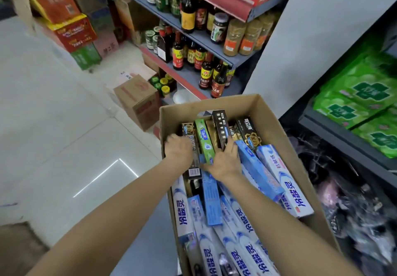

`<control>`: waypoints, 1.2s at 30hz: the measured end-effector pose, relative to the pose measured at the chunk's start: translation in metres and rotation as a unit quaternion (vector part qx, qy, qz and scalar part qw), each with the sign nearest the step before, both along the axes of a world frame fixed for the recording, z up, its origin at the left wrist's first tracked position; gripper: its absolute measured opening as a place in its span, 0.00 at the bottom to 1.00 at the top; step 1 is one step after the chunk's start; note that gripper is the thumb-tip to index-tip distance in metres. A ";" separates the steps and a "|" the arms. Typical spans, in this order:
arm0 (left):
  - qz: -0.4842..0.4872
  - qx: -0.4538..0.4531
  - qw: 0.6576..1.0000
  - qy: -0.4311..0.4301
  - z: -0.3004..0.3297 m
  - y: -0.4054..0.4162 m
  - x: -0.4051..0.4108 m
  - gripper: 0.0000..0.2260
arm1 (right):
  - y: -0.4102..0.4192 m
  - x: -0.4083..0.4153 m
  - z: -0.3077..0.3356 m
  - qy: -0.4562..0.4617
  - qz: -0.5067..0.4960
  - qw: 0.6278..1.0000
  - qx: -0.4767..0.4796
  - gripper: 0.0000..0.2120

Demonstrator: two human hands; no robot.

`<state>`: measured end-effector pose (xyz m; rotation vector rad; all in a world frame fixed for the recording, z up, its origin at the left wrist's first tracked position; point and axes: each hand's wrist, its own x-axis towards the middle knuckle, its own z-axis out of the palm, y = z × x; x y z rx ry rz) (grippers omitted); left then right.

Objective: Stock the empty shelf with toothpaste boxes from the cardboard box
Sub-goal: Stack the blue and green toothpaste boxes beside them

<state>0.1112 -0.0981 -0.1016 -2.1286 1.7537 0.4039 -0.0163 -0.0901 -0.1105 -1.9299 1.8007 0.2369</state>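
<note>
While hands dig, sauce bottles (178, 57) crowd shelves beside the cardboard box (277, 125).

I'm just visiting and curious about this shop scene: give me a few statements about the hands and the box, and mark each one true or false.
1. Both hands are inside the cardboard box. True.
2. The cardboard box holds only white toothpaste boxes. False: black, green and blue ones lie there too, such as the green toothpaste box.
3. The left hand lies on a dark toothpaste box. True.
4. The right hand is lifting a sauce bottle. False: it is down among the toothpaste boxes; the sauce bottles stand on the shelf behind.
5. The green packets sit inside the cardboard box. False: they are on a shelf to the right.
</note>
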 end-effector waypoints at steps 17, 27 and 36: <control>0.011 0.022 1.000 0.016 0.057 -0.004 -0.008 0.14 | 0.006 -0.047 0.064 -0.559 -0.413 0.692 0.193 0.08; 0.196 -0.075 0.872 0.441 0.134 0.030 -0.054 0.11 | 0.051 -0.119 0.125 -0.722 -0.344 0.559 0.218 0.13; 0.224 0.008 0.574 0.788 0.190 0.086 -0.225 0.13 | 0.123 -0.272 0.186 -0.714 -0.334 0.612 0.066 0.16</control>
